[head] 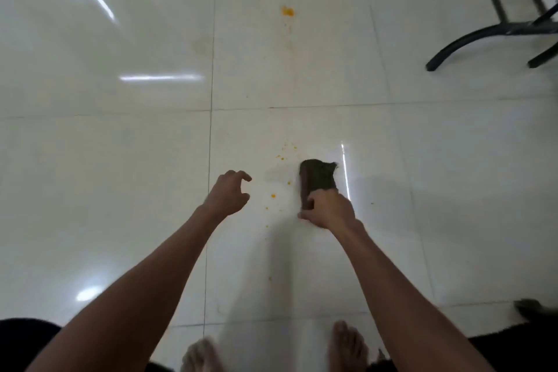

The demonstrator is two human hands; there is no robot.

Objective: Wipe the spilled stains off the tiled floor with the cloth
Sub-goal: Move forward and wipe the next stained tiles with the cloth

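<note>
Feet (347, 344) bare, planted near. Your right hand (327, 210) grips cloth (320, 178) pressed to floor (120, 160), beside orange spots (273, 196); left hand (231, 195) hovers empty, fingers loosely curled, likely balancing.

The cloth (319, 177) is pressed on the tiled floor (120, 160) under the right hand (327, 211). Left of the cloth, small stains (273, 196) are scattered, the left hand (229, 193) beyond them; a larger stain (287, 11) is seen far ahead of the cloth, a chair base (489, 36) ahead to its right.

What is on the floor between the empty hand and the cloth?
In the head view, small orange spots dot the white tiled floor between the left hand and the dark cloth, which the right hand grips.
</note>
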